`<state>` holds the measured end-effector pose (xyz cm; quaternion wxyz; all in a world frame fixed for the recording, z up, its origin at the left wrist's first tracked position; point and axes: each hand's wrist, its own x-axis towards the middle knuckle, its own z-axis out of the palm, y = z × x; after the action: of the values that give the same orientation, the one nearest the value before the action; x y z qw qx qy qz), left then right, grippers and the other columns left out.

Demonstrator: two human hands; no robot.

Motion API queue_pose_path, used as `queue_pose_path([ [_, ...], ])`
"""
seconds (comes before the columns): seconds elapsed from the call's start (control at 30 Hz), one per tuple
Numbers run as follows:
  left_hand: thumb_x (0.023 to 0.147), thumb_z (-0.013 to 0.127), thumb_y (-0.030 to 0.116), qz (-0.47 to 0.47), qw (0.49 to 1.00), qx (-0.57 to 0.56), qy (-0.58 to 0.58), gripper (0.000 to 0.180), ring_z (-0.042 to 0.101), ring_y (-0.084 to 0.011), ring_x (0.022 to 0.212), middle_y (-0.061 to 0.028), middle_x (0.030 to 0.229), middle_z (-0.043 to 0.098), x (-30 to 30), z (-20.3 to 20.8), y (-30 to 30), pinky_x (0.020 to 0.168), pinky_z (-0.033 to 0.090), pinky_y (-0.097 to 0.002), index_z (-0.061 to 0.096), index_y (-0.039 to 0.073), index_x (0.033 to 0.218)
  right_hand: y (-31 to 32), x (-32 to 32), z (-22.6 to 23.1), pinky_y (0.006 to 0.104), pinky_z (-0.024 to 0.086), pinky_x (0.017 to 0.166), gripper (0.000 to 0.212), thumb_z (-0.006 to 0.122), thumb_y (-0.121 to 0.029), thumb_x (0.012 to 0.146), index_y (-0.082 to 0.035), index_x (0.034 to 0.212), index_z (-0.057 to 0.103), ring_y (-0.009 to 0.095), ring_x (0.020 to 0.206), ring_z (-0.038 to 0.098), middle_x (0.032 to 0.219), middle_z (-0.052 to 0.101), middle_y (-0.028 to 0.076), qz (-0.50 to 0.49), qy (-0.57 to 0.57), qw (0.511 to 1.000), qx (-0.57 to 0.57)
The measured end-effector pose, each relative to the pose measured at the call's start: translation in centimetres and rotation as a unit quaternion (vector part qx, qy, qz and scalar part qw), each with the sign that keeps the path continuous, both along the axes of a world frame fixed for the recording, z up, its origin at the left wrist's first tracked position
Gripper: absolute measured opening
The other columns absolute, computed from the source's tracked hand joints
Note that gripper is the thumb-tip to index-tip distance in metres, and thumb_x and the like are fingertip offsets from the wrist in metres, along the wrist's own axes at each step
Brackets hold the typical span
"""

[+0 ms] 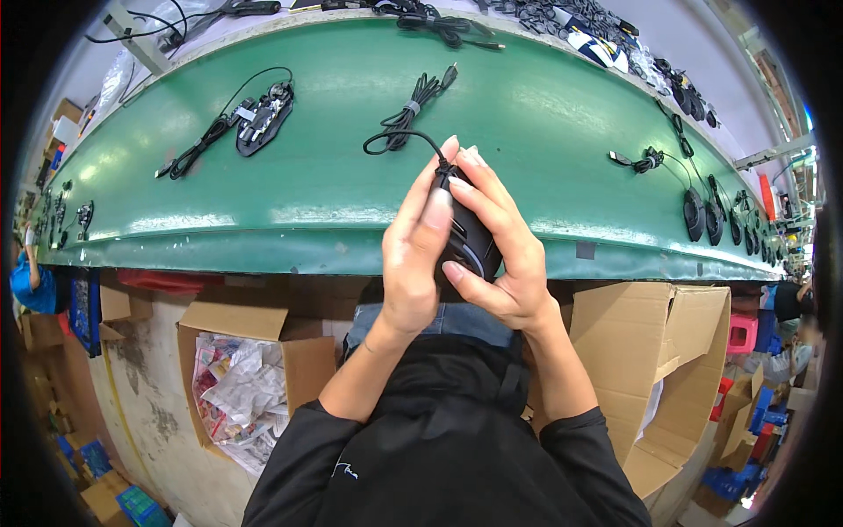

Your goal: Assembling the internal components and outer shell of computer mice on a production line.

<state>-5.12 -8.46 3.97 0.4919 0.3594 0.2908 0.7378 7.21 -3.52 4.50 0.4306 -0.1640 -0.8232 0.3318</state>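
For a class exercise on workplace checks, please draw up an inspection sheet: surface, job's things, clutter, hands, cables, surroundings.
Surface: green bench, glossy.
Job's things: black mouse, held near the bench's front edge.
Clutter: opened mouse at left, internals exposed; other black mice at right.
Hands: left hand and right hand cupped around the black mouse.
Cables: black cable, bundled with a grey tie, on the bench.
Surroundings: left cardboard box holding crumpled wrapping; right cardboard box; person in blue at far left.
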Motion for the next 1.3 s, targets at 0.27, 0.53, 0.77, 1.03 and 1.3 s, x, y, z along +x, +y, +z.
queue_pose_path([
  [0.27, 0.103, 0.051, 0.021, 0.045, 0.998, -0.047, 0.006, 0.052, 0.054, -0.0203, 0.122, -0.0163, 0.136, 0.054, 0.4, 1.1, -0.7, 0.107, 0.040, -0.0319, 0.038, -0.005, 0.146, -1.1, -0.5, 0.7, 0.0471, 0.030, 0.116, 0.079, 0.075, -0.008, 0.075, 0.000, 0.146, 0.041, 0.041, 0.142, 0.034, 0.151, 0.040, 0.023, -0.038, -0.059, 0.996, 0.050],
  [0.53, 0.101, 0.047, 0.024, -0.010, 0.988, 0.003, -0.153, 0.056, 0.054, -0.0230, 0.124, -0.0193, 0.140, 0.050, -0.2, 0.1, -0.1, 0.105, 0.044, -0.0336, 0.035, -0.005, 0.147, -4.4, -2.2, -0.9, 0.0452, 0.042, 0.107, 0.080, 0.080, -0.007, 0.074, 0.004, 0.143, 0.043, 0.043, 0.136, 0.043, 0.147, 0.041, 0.028, -0.202, -0.029, 0.979, -0.005],
  [0.77, 0.104, 0.033, 0.027, -0.017, 0.996, 0.038, -0.081, 0.058, 0.043, -0.0313, 0.136, -0.0235, 0.148, 0.041, -0.5, 0.1, -1.1, 0.113, 0.035, -0.0398, 0.025, -0.009, 0.150, -3.6, -0.6, 0.2, 0.0416, 0.051, 0.098, 0.078, 0.086, -0.010, 0.065, 0.006, 0.134, 0.053, 0.041, 0.123, 0.057, 0.139, 0.050, 0.030, -0.147, -0.032, 0.988, 0.030],
  [1.03, 0.107, 0.029, 0.028, -0.001, 0.999, 0.000, -0.033, 0.055, 0.048, -0.0308, 0.133, -0.0228, 0.143, 0.047, -0.8, 0.5, -1.8, 0.113, 0.036, -0.0404, 0.034, -0.011, 0.146, -4.0, 0.2, 0.5, 0.0427, 0.051, 0.099, 0.079, 0.087, -0.008, 0.062, 0.006, 0.133, 0.055, 0.042, 0.124, 0.056, 0.138, 0.050, 0.030, -0.124, -0.057, 0.991, 0.013],
  [1.3, 0.099, 0.058, 0.008, 0.038, 0.995, -0.024, 0.086, 0.041, 0.058, -0.0185, 0.116, -0.0167, 0.130, 0.060, -1.4, 1.0, -2.3, 0.101, 0.045, -0.0308, 0.049, -0.009, 0.135, -4.2, -0.1, -0.2, 0.0490, 0.049, 0.101, 0.076, 0.082, 0.000, 0.058, 0.000, 0.130, 0.059, 0.047, 0.124, 0.054, 0.136, 0.052, 0.029, -0.157, -0.061, 0.983, 0.076],
])
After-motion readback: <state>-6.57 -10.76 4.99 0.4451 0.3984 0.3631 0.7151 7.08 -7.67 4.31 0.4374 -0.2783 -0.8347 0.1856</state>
